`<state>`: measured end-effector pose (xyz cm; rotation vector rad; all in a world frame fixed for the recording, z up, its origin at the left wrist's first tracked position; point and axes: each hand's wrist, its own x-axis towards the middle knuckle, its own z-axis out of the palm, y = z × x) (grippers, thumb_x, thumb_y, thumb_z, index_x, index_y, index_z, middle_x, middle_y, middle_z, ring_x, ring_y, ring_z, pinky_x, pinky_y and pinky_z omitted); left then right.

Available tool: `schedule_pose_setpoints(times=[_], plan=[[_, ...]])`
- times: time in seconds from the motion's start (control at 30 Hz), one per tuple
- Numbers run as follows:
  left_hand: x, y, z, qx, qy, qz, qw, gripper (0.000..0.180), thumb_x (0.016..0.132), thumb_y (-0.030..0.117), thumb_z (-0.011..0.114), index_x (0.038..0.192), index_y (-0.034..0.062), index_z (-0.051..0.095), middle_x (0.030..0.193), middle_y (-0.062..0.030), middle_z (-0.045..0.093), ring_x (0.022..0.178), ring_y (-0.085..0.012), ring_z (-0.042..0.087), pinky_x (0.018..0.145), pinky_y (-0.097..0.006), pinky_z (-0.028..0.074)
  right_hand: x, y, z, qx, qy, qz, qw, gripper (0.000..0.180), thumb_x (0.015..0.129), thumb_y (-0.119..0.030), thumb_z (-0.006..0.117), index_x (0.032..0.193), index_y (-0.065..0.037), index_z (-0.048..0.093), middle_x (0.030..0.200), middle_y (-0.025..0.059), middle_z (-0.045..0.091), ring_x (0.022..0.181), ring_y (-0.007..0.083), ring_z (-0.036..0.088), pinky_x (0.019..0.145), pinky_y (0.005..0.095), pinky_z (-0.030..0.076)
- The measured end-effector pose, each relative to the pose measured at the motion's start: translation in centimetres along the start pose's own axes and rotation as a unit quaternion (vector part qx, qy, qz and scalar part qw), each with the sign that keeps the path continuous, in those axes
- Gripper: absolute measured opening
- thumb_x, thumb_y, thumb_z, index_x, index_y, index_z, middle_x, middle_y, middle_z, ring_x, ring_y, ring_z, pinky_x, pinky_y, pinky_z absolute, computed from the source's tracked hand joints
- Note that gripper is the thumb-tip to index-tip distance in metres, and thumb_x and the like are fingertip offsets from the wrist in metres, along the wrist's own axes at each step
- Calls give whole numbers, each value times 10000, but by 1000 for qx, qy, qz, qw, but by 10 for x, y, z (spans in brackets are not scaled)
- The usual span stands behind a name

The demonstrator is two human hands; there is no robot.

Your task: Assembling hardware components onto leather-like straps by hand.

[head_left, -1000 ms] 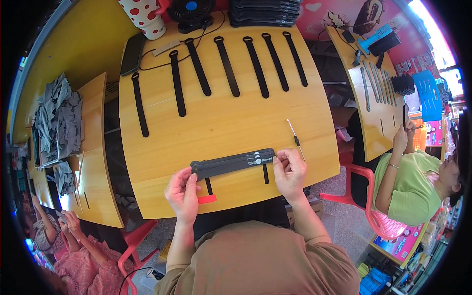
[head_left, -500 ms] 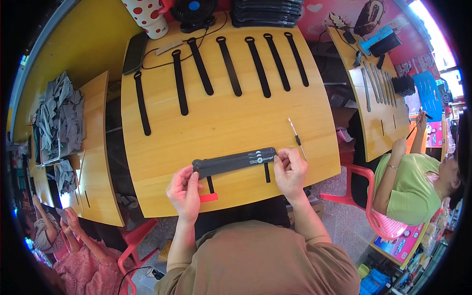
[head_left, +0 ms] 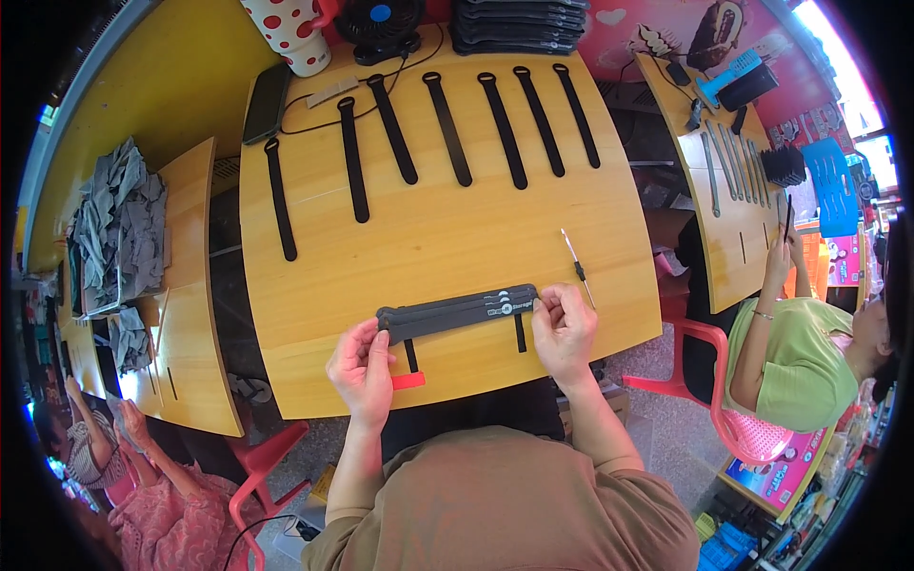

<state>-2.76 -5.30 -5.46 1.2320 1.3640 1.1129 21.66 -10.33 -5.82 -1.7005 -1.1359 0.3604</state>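
Between my two hands, near the table's front edge, is a flat bundle of dark grey straps (head_left: 447,313) with white printing toward its right end. My left hand (head_left: 365,369) pinches the bundle's left end between thumb and fingers. At the other end, my right hand (head_left: 564,333) is closed on its corner. Under the bundle, two short black slits or strips (head_left: 521,335) show on the tabletop. Beside my left hand lies a short red strip (head_left: 408,381). A thin double-ended metal tool with a black grip (head_left: 579,271) lies beyond my right hand.
Several black straps with looped ends (head_left: 447,128) are laid out across the far half of the wooden table (head_left: 457,228). Behind them stand a phone (head_left: 266,103), a dotted tumbler (head_left: 290,38), a fan (head_left: 381,24) and a strap stack (head_left: 519,27). Co-workers sit at both sides.
My hands keep the same hold on the strap bundle, and the view has shifted slightly. The co-worker on the right has raised their hands, holding a dark strip.
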Motion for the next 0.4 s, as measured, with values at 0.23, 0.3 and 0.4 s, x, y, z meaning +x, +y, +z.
schedule_pose_setpoints(times=[0.23,0.3,0.4], plan=[[1,1,3,6,13,10,1000,154,888,-45,627,1040,-30,638,814,-39,634,612,-54,564,535,-189,481,1,-1,0,-9,3,-1,1000,176,803,121,636,875,-15,551,713,9,554,565,32,479,492,199,385],[1,1,2,6,15,12,1000,153,887,-44,628,1039,-29,638,813,-39,633,608,-54,563,534,-188,480,1,-1,0,-9,3,-1,1000,174,804,119,636,875,-15,552,711,10,555,566,32,481,493,199,386],[0,-1,1,20,15,23,999,157,891,-29,632,1047,-19,642,813,-38,633,609,-55,564,537,-191,483,0,-1,0,-10,-1,6,1000,159,817,108,631,882,-17,558,711,12,556,564,36,485,494,202,391]])
